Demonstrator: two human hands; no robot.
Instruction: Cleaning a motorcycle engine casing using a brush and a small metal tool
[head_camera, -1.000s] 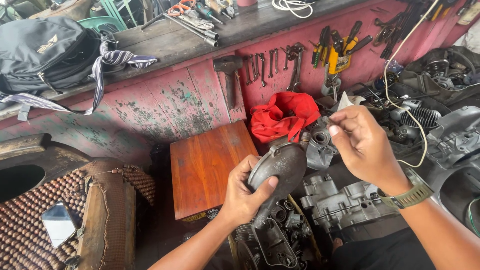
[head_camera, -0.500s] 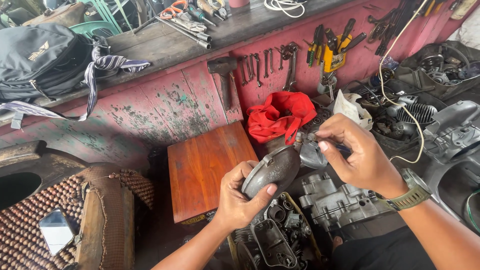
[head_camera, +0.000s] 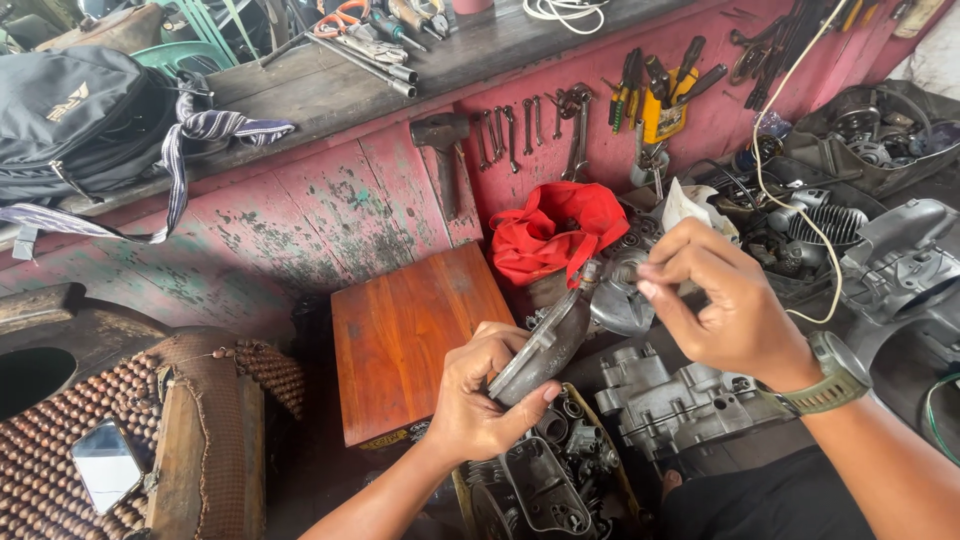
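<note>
Phone (head_camera: 105, 465) lower left on beaded seat, rectangular, grey reflective screen, dark.

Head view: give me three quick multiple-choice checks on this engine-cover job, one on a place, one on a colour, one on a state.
1. Where does the red cloth lie?
A. against the red bench wall, beyond the hands
B. on the wooden box
C. on the beaded seat

2. What colour is the watch strap on the right wrist?
A. black
B. olive green
C. white

3. How is the grey metal cover held?
A. lying flat on the floor
B. hanging from the bench
C. gripped at its lower end by the left hand, with the right hand at its upper end

Answers: A, it sits below the hung spanners; B, the band reads green; C, left fingers wrap its rim.
</note>
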